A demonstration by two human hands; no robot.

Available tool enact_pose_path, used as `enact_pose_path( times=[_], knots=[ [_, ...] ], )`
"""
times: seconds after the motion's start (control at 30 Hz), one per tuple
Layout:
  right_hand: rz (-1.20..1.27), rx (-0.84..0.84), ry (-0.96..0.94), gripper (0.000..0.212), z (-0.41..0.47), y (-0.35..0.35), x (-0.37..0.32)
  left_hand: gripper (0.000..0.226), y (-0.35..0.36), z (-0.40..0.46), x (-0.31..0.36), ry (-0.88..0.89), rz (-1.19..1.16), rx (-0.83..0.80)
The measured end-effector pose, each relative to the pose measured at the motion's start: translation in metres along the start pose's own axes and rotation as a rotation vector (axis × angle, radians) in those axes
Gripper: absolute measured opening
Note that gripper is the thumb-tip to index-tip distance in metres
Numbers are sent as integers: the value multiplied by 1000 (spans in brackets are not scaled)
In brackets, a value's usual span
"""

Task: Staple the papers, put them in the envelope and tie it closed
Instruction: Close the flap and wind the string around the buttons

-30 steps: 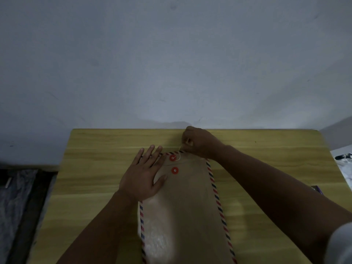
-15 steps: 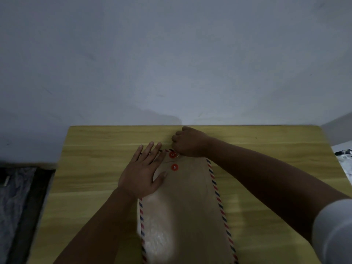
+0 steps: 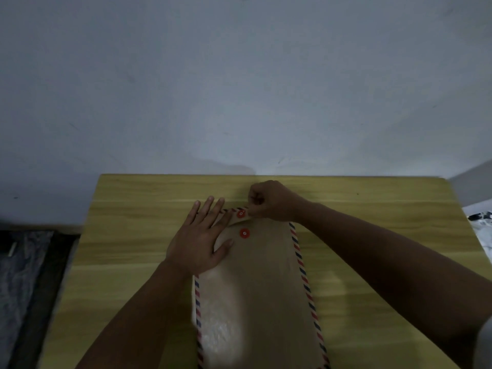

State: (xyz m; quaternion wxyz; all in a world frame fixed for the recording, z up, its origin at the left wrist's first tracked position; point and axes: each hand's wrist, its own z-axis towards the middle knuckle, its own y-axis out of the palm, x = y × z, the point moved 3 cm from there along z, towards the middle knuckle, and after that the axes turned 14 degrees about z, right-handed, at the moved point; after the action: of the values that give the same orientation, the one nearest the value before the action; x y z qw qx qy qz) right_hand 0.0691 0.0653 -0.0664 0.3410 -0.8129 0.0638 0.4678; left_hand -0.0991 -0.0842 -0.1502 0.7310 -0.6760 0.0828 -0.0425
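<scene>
A plain grey-white wall backs a yellow wood-grain table, and the scene is dimly lit. The envelope lies flat at the centre of the table, long axis running away from the person, brown with red-and-blue striped edging down both long sides. Its flap is folded over at the far end and carries the upper red button; the lower red button sits on the envelope body just beneath it. No loose papers or stapler are visible, so the papers are judged to be inside already and the step in hand is judged to be the tie closure. The left hand rests open and flat, fingers spread, on the far left corner of the envelope; this placement is judged to pin the envelope and flap against the pull of winding. The right hand is curled shut, fingertips pinched together just beside the upper button at the flap's far edge. The string itself is too thin and dark to make out, so it cannot be confirmed that the pinch holds it. The two hands are near each other but apart, with the buttons between them. At the right table edge lies a white item with dark markings, unidentifiable.
</scene>
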Motion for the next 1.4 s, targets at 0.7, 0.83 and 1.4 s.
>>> enact_pose_path(
  times=[0.7, 0.83, 1.4],
  knots=[
    [135, 466, -280, 11, -63, -33, 11, 71, -1, 0, 0, 1, 5, -9],
    [726, 276, -26, 12, -56, -12, -2, 72, -1, 0, 0, 4, 2, -6],
    [-348, 172, 122, 27, -58, 46, 20, 73, 1, 0, -1, 0, -4, -21]
  ],
)
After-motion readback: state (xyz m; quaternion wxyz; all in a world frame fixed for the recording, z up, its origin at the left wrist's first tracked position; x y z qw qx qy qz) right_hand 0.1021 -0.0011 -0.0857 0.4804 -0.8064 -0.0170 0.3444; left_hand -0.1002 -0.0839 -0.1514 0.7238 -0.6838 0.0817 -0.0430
